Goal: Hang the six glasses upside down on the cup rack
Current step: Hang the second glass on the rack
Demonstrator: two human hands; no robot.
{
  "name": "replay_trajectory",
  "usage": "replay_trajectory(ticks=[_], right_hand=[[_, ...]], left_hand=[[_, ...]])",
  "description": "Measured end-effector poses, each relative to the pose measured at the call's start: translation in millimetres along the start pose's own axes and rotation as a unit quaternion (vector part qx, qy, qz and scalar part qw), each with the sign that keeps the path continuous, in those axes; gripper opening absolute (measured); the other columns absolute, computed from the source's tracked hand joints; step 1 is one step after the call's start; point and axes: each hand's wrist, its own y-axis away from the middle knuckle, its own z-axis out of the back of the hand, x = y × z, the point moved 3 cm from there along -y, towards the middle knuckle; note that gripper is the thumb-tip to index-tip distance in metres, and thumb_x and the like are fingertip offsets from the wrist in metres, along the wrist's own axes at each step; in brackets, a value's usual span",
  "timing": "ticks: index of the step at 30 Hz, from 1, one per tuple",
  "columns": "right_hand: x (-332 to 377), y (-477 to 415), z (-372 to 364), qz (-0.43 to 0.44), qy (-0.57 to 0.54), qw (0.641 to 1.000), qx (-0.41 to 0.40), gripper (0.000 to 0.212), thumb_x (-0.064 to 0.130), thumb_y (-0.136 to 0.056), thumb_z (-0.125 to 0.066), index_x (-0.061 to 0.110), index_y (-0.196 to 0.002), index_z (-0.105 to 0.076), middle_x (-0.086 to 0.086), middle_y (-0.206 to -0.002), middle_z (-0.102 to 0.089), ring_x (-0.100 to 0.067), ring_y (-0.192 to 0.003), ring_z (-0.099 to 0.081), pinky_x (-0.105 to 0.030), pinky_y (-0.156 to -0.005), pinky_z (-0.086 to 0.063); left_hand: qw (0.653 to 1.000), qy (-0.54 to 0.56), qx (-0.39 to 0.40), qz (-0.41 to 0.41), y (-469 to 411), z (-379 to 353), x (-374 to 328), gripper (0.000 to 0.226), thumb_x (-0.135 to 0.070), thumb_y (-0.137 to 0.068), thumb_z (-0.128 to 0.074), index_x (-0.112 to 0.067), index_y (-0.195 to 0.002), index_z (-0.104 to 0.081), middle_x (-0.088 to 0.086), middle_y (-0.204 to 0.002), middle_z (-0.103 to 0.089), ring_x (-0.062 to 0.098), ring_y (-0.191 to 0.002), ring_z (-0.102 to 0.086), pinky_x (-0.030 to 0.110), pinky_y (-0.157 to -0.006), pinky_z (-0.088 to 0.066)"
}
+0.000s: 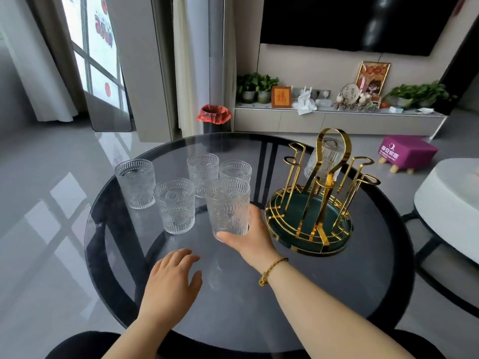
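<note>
A gold wire cup rack [311, 218] with a green base stands on the right of the round glass table [259, 307]. One embossed clear glass [324, 161] hangs upside down on a far peg. My right hand [251, 234] grips another upright glass [228, 206] near its base, just left of the rack. Several more glasses stand upright on the table: one far left [136, 183], one in the middle [176, 206], two behind [203, 173] [236, 171]. My left hand [171, 283] hovers flat over the table's near side, fingers apart, holding nothing.
A white round table [451, 203] sits close on the right. Beyond are a purple stool [407, 151], a bin with a red bag [213, 117] and a low TV cabinet [337, 120]. A dark seat edge [77, 345] is at the bottom.
</note>
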Motion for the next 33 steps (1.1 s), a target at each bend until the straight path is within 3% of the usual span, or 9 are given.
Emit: replay_trajectory(ticks=[2,5,7,10,14,18,20,26,33], right_hand=[[13,11,15,0.017,-0.009,1.000,0.009,0.069,0.028,-0.063,-0.074,0.027,-0.118,-0.032,0.008,-0.119,-0.046,-0.010,-0.110,-0.045,-0.026,-0.089,-0.042],[37,29,46,0.044,-0.056,0.997,0.033,0.064,0.026,-0.063,-0.074,0.032,-0.112,-0.033,0.016,-0.109,-0.048,-0.002,-0.101,-0.048,-0.012,-0.075,-0.043],[50,42,71,0.046,-0.084,0.995,0.029,0.066,0.028,-0.059,-0.072,0.030,-0.114,-0.034,0.007,-0.115,-0.051,-0.004,-0.105,-0.048,-0.019,-0.081,-0.044],[69,60,115,0.065,-0.062,0.996,0.001,0.071,0.035,-0.049,-0.072,0.033,-0.112,-0.040,0.004,-0.119,-0.053,-0.009,-0.110,-0.050,-0.029,-0.090,-0.044],[89,71,177,0.090,-0.019,0.995,-0.043,0.057,0.034,-0.045,-0.072,0.040,-0.095,-0.046,0.013,-0.106,-0.056,0.003,-0.095,-0.056,-0.013,-0.069,-0.046],[98,67,247,0.073,0.028,0.985,-0.153,0.072,0.032,-0.045,-0.083,0.032,-0.105,-0.042,0.000,-0.116,-0.051,-0.016,-0.106,-0.051,-0.036,-0.088,-0.045],[102,64,275,0.052,0.051,0.980,-0.184,0.080,0.044,-0.036,-0.076,0.029,-0.105,-0.039,-0.003,-0.112,-0.050,-0.018,-0.100,-0.052,-0.040,-0.086,-0.046],[100,34,320,-0.004,0.132,0.976,-0.172,0.057,0.029,-0.058,-0.077,0.026,-0.102,-0.039,-0.006,-0.124,-0.044,-0.024,-0.107,-0.050,-0.040,-0.082,-0.047],[95,-11,319,-0.022,0.259,0.951,-0.167,0.066,0.034,-0.061,-0.075,0.020,-0.112,-0.035,0.003,-0.109,-0.034,-0.016,-0.099,-0.038,-0.029,-0.074,-0.034]], left_hand=[[0.999,0.029,0.010,0.017,0,1,1,0.025,-0.015,-0.079,-0.066,-0.010,-0.104,-0.064,0.010,-0.117,-0.063,0.032,-0.114,-0.055,0.045,-0.098,-0.039],[0.996,0.086,0.006,0.026,-3,8,-4,0.024,-0.009,-0.080,-0.064,-0.008,-0.104,-0.063,0.011,-0.117,-0.063,0.034,-0.111,-0.056,0.042,-0.096,-0.040],[0.992,0.124,-0.008,0.013,-8,17,-17,0.023,-0.006,-0.082,-0.060,-0.007,-0.105,-0.062,0.012,-0.120,-0.061,0.033,-0.112,-0.054,0.039,-0.093,-0.040],[0.984,0.166,-0.046,-0.052,-24,41,-53,0.024,-0.004,-0.084,-0.057,-0.008,-0.107,-0.060,0.009,-0.121,-0.059,0.031,-0.111,-0.054,0.035,-0.091,-0.039],[0.966,0.193,-0.075,-0.157,-53,74,-119,0.029,-0.009,-0.087,-0.052,-0.010,-0.116,-0.055,0.009,-0.130,-0.054,0.028,-0.119,-0.049,0.035,-0.098,-0.036],[0.952,0.165,-0.048,-0.252,-83,89,-180,0.042,-0.023,-0.091,-0.046,-0.019,-0.132,-0.038,0.005,-0.144,-0.038,0.022,-0.132,-0.034,0.037,-0.108,-0.027],[0.951,0.129,-0.017,-0.280,-100,88,-204,0.048,-0.028,-0.092,-0.043,-0.022,-0.137,-0.027,0.005,-0.150,-0.028,0.023,-0.136,-0.026,0.041,-0.112,-0.022],[0.966,-0.017,0.122,-0.228,-142,59,-229,0.077,-0.057,-0.084,-0.038,-0.027,-0.140,0.003,0.006,-0.156,0.000,0.027,-0.142,-0.001,0.046,-0.115,-0.005],[0.963,-0.051,0.185,-0.188,-146,30,-218,0.083,-0.069,-0.076,-0.027,-0.026,-0.140,0.004,0.006,-0.156,0.002,0.024,-0.142,0.006,0.045,-0.115,0.007]])
